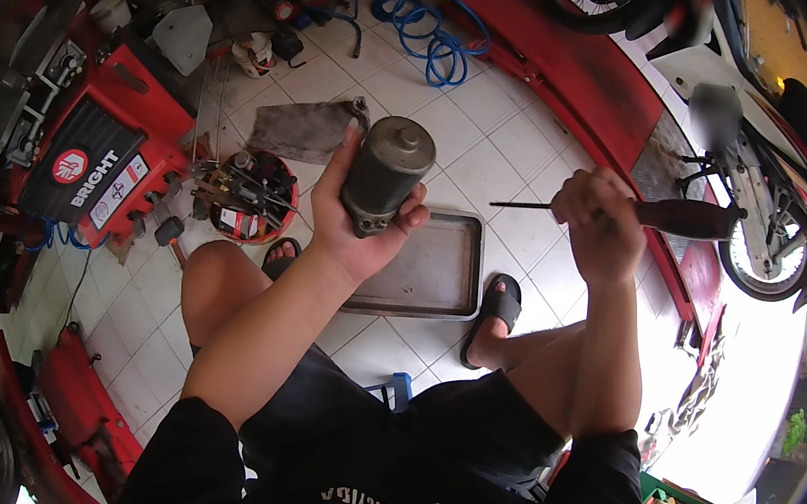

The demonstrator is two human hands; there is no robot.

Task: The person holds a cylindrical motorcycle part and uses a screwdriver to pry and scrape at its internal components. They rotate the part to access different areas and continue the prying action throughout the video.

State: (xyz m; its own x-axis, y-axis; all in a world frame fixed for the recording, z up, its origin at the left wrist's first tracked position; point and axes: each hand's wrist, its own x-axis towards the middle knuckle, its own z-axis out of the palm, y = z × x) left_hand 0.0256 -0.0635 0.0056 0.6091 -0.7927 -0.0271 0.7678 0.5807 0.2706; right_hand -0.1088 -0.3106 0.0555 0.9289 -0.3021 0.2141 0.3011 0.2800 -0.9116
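My left hand (pixel 339 219) is wrapped round a dark grey cylindrical starter motor (pixel 388 172), held up in front of me. The motor stands nearly upright, its round end cap with a small raised boss facing up. To the right, my right hand (pixel 601 221) grips a screwdriver (pixel 690 219) by its shaft. The dark handle points right and the thin tip points left toward the motor, apart from it. Below both hands a shallow metal tray (pixel 473 271) lies on the floor between my feet; my left hand and the motor overlap its left part.
A round red container (pixel 282 219) full of tools stands left of the tray, near a grey cloth (pixel 293 128). Farther left is a red machine (pixel 99 149). A coiled blue hose (pixel 438 50) lies ahead, beside a long red lift platform (pixel 595 89). A motorcycle (pixel 764 186) stands at right.
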